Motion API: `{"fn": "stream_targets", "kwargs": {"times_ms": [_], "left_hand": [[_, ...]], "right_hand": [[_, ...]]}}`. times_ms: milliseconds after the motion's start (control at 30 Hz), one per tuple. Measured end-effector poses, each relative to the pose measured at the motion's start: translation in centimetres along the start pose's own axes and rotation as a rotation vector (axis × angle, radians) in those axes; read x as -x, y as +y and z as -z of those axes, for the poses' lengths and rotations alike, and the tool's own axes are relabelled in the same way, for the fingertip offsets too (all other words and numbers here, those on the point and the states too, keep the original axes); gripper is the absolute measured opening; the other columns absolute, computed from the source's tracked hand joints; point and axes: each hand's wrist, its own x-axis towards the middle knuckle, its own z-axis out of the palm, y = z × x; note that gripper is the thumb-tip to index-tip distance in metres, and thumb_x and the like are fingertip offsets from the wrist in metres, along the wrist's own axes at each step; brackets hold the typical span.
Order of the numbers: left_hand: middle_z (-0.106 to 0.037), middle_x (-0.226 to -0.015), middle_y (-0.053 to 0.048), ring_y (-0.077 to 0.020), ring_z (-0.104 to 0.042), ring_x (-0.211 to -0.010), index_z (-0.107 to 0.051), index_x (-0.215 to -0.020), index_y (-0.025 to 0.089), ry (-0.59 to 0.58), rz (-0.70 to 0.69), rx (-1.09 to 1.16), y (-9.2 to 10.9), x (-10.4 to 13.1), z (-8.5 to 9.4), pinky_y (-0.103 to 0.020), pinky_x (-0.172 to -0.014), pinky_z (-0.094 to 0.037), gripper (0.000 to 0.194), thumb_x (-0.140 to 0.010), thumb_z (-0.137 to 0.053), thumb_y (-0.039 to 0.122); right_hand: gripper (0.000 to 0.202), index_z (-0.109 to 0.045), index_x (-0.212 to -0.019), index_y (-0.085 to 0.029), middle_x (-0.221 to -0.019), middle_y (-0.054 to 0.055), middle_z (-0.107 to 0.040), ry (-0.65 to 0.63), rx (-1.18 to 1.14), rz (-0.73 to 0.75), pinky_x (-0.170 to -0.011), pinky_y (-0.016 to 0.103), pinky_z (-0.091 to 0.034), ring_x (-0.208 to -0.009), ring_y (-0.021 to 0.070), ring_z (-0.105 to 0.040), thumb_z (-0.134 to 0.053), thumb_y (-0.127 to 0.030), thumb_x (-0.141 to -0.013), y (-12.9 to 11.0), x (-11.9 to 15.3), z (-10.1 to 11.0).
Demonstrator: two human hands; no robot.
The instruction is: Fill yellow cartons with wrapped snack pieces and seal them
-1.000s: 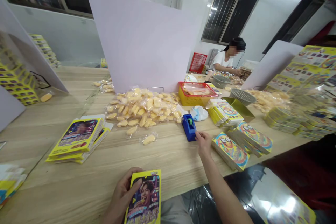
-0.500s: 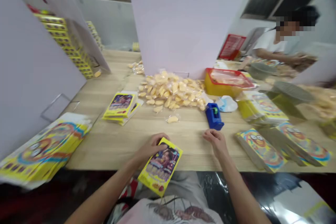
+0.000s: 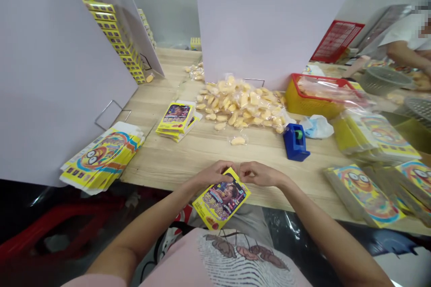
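My left hand (image 3: 218, 174) is closed on a flat yellow printed box (image 3: 222, 201), its thumb over the front. The box tilts over the table's front edge, in front of my shirt. At the box's upper edge, my right hand (image 3: 257, 174) has its fingers curled and pinched; what lies between the fingertips is too small to make out. Beyond my hands, a single wrapped yellow piece (image 3: 238, 141) lies before a heap of wrapped yellow pieces (image 3: 240, 101). To the right of these stands a blue tape dispenser (image 3: 296, 143). A small stack of similar boxes (image 3: 175, 119) lies to the left.
Folded cartons (image 3: 101, 157) fan out at the left edge; more cartons (image 3: 365, 193) lie at the right. A yellow basket with a red rim (image 3: 311, 101) stands behind the dispenser. White panels (image 3: 266, 22) rise behind. A co-worker's arm (image 3: 409, 56) shows at far right.
My right hand has moved left from near the tape dispenser to the box's upper edge. The left hand still holds the box. The view has shifted, and things appear further right.
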Motion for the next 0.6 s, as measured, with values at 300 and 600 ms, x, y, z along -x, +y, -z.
{"fn": "stream_targets", "kwargs": {"times_ms": [300,600], "left_hand": [[-0.061,-0.08,-0.002,-0.0144,-0.052,-0.073,-0.064,-0.09,0.013,-0.022,-0.013,-0.023,0.2,-0.3,-0.5,-0.022,-0.063,-0.038,0.032,-0.068,-0.075,0.033],[-0.058,-0.078,0.0,-0.0124,-0.052,-0.067,-0.06,-0.092,0.013,0.036,0.036,0.027,1.5,1.4,-0.7,-0.021,-0.061,-0.038,0.038,-0.069,-0.076,0.039]], "right_hand": [[0.012,-0.056,-0.066,-0.016,-0.065,-0.003,-0.052,0.042,0.139,-0.119,-0.054,0.021,-0.029,-0.059,0.0098,-0.045,-0.059,-0.022,-0.076,-0.4,0.1,-0.5],[0.03,-0.058,-0.086,-0.016,-0.066,-0.003,-0.056,0.451,-0.141,-0.219,-0.055,0.022,-0.032,-0.06,0.0115,-0.049,-0.073,-0.038,-0.072,0.4,0.6,-5.2]]}}
